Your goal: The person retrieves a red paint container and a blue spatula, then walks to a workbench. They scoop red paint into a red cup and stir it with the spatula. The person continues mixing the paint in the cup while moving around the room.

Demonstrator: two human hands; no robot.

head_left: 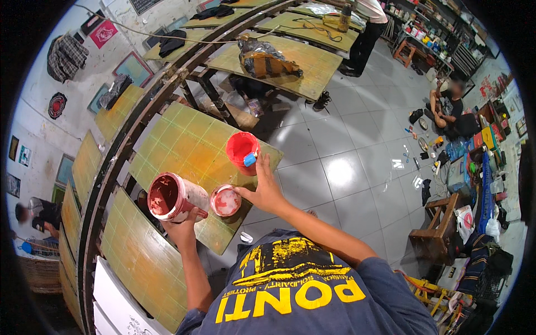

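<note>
My left hand [183, 226] is wrapped round the lower side of a big white tub [192, 196] smeared with dark red paint. The tub is tilted, and its mouth shows reddish paint on the inner wall. With thumb and fingers spread, my right hand [262, 188] reaches between two things. Its fingertips are beside a smaller red pot [242, 146], and its thumb is at the edge of a round, red-smeared white lid [225, 201]. A blue piece [249, 159], its kind unclear, shows at the red pot's rim. The pot and lid are over the yellow-green board [173, 134].
Similar boards run along a curved dark rail [146, 106]; one bears a crumpled plastic-wrapped bundle [268, 58]. A person [446, 109] sits on the tiled floor at right, among tools. Another person stands at the far end. A wooden stool [438, 226] is at right.
</note>
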